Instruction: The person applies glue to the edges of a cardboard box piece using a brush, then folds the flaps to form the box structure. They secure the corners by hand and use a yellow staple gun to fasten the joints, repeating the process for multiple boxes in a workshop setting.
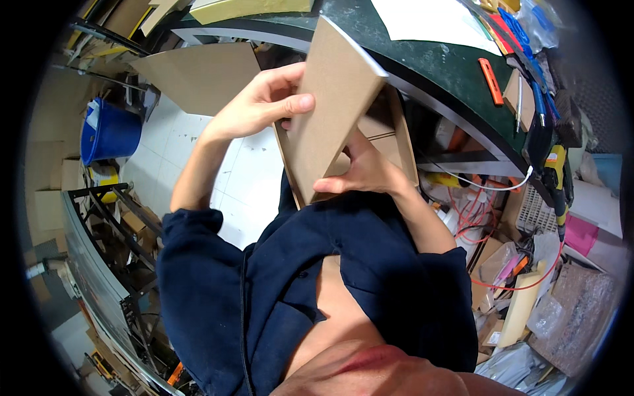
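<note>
brown panel (pixel 337 99) in both hands (pixel 264 105) (pixel 370 169) — box (pixel 401 129) beneath

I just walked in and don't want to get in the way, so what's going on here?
A person is holding a flat brown panel in both hands. The left hand grips its left side, thumb on the face; the right hand holds it lower down. Behind it is an open brown box; whether the two are joined is hidden. On the green tabletop ahead lie a white sheet and an orange tool.
</note>
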